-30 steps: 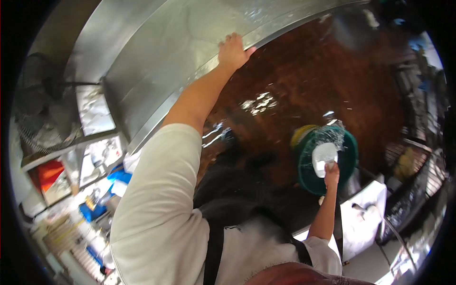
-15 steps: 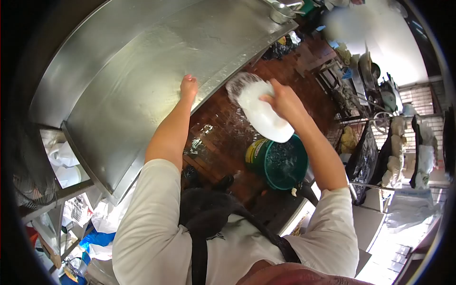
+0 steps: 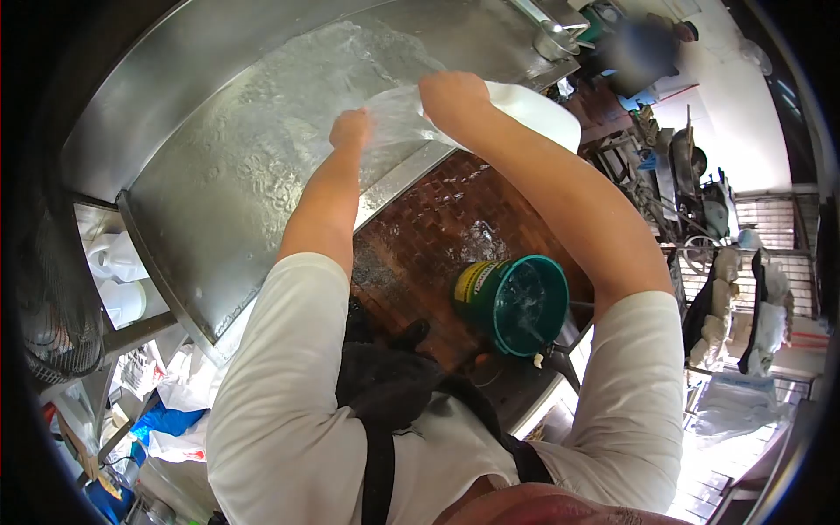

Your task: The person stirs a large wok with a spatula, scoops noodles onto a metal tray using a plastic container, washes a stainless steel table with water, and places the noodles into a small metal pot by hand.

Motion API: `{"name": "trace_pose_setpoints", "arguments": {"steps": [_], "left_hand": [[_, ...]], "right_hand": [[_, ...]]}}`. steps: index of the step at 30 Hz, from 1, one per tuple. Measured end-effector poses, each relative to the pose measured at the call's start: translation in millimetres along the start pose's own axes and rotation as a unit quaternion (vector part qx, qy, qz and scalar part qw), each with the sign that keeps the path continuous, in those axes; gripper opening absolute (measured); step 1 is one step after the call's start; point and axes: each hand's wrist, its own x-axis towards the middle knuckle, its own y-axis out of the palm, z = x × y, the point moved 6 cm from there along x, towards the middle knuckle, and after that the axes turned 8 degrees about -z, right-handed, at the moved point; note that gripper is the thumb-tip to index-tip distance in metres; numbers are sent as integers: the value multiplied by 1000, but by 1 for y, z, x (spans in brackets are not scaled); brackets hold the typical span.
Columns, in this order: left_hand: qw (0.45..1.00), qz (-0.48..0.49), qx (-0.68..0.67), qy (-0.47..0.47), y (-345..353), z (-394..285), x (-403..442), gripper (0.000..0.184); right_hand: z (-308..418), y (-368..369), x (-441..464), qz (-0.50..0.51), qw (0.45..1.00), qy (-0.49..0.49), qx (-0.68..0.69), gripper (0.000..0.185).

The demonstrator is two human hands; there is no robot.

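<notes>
My right hand (image 3: pixel 453 98) grips a white plastic container (image 3: pixel 538 115), tilted on its side over the front edge of the steel table. A sheet of water (image 3: pixel 394 114) streams from its mouth and spreads over the steel table (image 3: pixel 188 179). Just left of the container, my left hand (image 3: pixel 350 129) is closed above the table, beside the stream; whatever its fingers hold, if anything, is hidden. Below my right forearm stands a green bucket (image 3: pixel 531 306) with a yellow label and water in it.
A metal saucepan (image 3: pixel 553 42) sits at the table's far right corner. The brown tiled floor (image 3: pixel 420 232) is wet. Along the right are hanging bags and gloves (image 3: pixel 722 306) on a rack. White plastic jugs (image 3: pixel 121 258) and bags lie under the table at left.
My right hand has moved up and left with the white container, from above the bucket to the table edge. Water now sweeps across the steel. My left hand stays closed, barely moved.
</notes>
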Motion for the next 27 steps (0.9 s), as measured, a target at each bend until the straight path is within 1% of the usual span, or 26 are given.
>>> {"name": "trace_pose_setpoints", "arguments": {"steps": [2,4,6,7,8,10,11,13,14,15,16,17,18,19,21,22,24,26,27], "left_hand": [[997,18,55,48,22,5,12,36],[968,30,194,157,40,-3,22,37],[995,-7,93,36,19,-14,1,39],[998,-25,42,-26,10,-16,-14,40],[999,-2,47,0,12,-22,-24,42],[996,43,56,55,16,-40,-42,49],[996,6,65,58,22,-47,-50,53],[993,-65,82,64,45,-59,-72,61],[990,-64,90,92,52,-68,-83,64],[986,-62,99,120,58,-76,-97,68],[981,-59,108,148,64,-83,-108,71],[979,-56,116,156,64,-89,-116,72],[977,-52,125,165,60,-95,-122,73],[974,-48,137,173,59,-98,-125,75],[961,-69,154,218,63,-101,-129,78],[953,-81,165,243,65,-105,-129,79],[951,-83,153,257,69,-115,-134,82],[951,-70,167,252,79,-123,-128,82],[948,-85,162,262,82,-128,-126,81]], "right_hand": [[-1,3,13,3,999,9,-38,17],[-6,8,26,-3,998,10,-56,17],[-9,8,29,-23,997,7,-70,16],[-10,5,29,-41,996,2,-77,14],[-13,0,28,-60,995,-1,-83,14],[-25,-7,23,-48,995,11,-88,14],[-32,-9,18,-42,995,17,-91,15],[-56,-19,-17,-102,993,53,5,18],[-72,-24,-39,-132,987,69,51,20],[-93,-6,-59,-123,983,119,71,22],[-116,21,-85,-112,975,170,91,24],[-135,40,-125,-122,965,201,115,24],[-161,79,-163,-33,956,272,103,32],[-187,130,-212,-6,936,331,115,33],[-222,228,-326,-3,871,464,163,41],[-227,258,-379,10,834,523,175,41],[-238,366,-480,62,788,587,178,40],[-234,449,-553,118,763,610,179,40],[-235,506,-587,153,750,615,188,40]]}}
